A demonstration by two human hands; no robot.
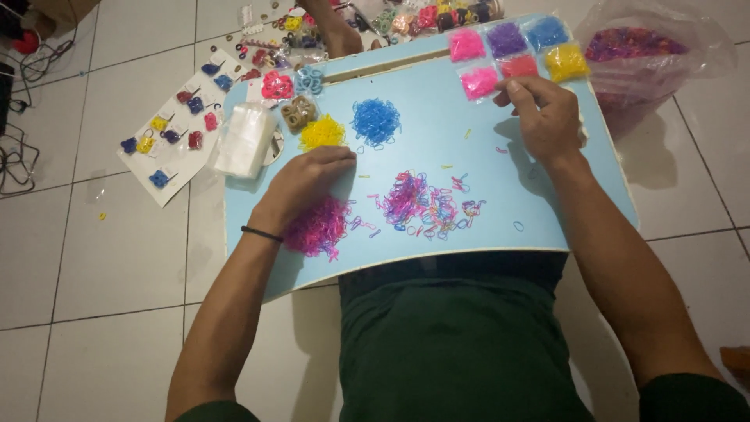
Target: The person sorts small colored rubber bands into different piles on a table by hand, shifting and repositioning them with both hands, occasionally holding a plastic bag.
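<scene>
Looks like mid-sorting of tiny rubber bands by colour on the light blue table. Left hand rests flat, fingers loose, on the pink pile; right hand pinches something small by the pink bag, can't tell what. The mixed pile in the middle probably needs picking through next, one careful pinch at a time.

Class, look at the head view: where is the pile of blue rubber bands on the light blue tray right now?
The blue pile lies in the upper middle of the tray, just right of the yellow pile, between the two hands and touched by neither.
</scene>
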